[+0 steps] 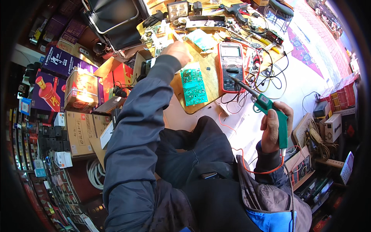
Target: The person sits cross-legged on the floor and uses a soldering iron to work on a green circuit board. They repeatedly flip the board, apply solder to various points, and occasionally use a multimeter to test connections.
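Soldering pause, judged — right hand (275,129) fingers wrapped tight round green soldering gun (270,110), held clear of green circuit board (193,86). Long axis diagonal, tip pointing up-left beyond the fingers over red multimeter (231,65). Left hand (177,52) reaches past board; grip unclear. Next: bring tip down to board.

The left arm, in a dark blue sleeve, stretches far forward from the lower edge, nearly straight at the elbow. Its left hand (177,50) is seen from the back, knuckles up and fingers curled under; what they close on cannot be told. The right forearm is bent upward close to the body, wrist cocked. The right hand (275,125) is wrapped in a closed grip, thumb side facing the camera, fingers folded round.
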### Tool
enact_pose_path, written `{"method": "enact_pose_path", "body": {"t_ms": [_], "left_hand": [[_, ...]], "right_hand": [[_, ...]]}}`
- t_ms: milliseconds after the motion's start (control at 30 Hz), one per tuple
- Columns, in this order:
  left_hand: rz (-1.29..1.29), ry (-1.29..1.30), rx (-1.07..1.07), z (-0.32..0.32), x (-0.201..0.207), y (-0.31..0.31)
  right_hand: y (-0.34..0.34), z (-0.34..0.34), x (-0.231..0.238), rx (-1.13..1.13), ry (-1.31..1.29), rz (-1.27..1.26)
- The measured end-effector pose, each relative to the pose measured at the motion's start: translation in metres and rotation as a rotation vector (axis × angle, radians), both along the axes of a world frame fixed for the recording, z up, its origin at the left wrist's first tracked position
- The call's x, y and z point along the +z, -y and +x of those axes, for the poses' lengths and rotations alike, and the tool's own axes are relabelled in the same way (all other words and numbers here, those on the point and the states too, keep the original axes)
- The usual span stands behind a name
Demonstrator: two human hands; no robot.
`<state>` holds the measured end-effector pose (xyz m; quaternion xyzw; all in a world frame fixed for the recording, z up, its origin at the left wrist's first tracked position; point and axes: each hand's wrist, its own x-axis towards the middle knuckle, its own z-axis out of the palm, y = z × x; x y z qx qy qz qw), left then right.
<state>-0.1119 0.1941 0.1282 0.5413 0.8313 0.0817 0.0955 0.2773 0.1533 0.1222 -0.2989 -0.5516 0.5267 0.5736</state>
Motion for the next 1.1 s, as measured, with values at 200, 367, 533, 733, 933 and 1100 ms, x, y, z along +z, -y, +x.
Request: {"method": "enact_pose_path", "body": {"t_ms": [200, 367, 533, 733, 933, 1100], "left_hand": [[-0.157, -0.072, -0.376, 0.002, -0.061, -0.058], [-0.294, 0.1, -0.197, 0.01, -0.075, -0.068], [-0.337, 0.004, -0.279, 0.012, -0.068, -0.062], [-0.153, -0.023, -0.282, 0.036, -0.044, -0.036], [-0.018, -0.088, -0.242, 0.065, -0.028, -0.026], [0.062, -0.071, -0.191, 0.061, -0.035, -0.03]], "right_hand": [[-0.008, 0.005, -0.005, -0.031, -0.002, -0.001], [-0.01, 0.005, -0.006, -0.043, 0.002, -0.016], [-0.012, 0.004, -0.007, -0.032, -0.019, -0.029], [-0.011, 0.008, -0.006, -0.036, 0.002, -0.046], [-0.01, 0.008, -0.006, -0.055, -0.003, -0.076], [-0.011, 0.009, -0.006, -0.046, -0.03, -0.089]]}}
